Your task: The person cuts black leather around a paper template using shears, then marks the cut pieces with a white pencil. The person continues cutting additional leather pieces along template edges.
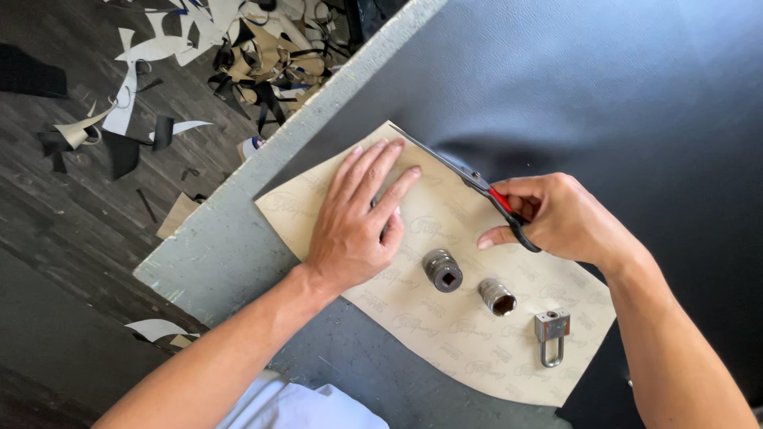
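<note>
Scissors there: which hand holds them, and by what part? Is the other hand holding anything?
The right hand holds the scissors by their black handle loops. The left hand grips nothing; it lies flat, palm down, on the tan sheet.

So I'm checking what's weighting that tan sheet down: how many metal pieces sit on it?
3, in a row on the tan sheet: a dark socket by the left hand, a lighter socket in the middle, a padlock farthest right. The left hand may hide another.
</note>
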